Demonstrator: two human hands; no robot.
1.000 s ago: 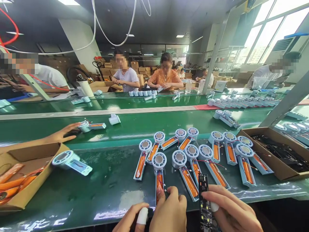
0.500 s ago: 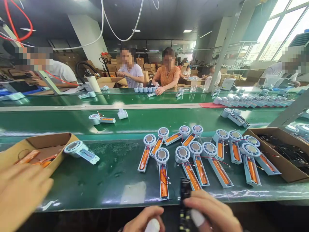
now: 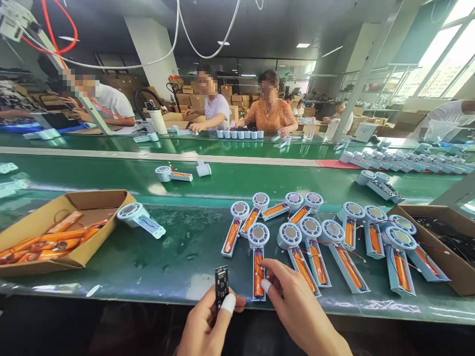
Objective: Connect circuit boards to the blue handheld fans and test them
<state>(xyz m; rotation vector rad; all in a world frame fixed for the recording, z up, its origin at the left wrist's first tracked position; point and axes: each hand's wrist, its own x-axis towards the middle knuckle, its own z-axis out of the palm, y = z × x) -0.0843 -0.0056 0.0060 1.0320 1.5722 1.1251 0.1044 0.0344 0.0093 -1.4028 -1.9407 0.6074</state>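
My left hand [image 3: 211, 316] is closed on a narrow black circuit board [image 3: 221, 286], held upright between thumb and fingers above the bench's front edge. A white finger cot covers that thumb. My right hand [image 3: 293, 301] has its thumb and index finger curled at the side of the nearest handheld fan housing [image 3: 259, 235], at the thin wires beside its orange battery [image 3: 258, 277]. The exact pinch point is partly hidden by the fingers. The right thumb also wears a white cot. Several similar open fan housings [image 3: 333, 231] lie to the right, with batteries showing.
A cardboard box [image 3: 107, 237] with orange batteries stands left, a fan housing [image 3: 129, 211] beside it. Another cardboard box [image 3: 460, 277] with black parts is at right. Beyond lies a green conveyor belt [image 3: 241, 178] with more fan parts; co-workers sit across it.
The circuit board has passed from my right hand to my left. My right hand has moved to the nearest fan's wires. Another person's hand has left the battery box. The view has turned left.
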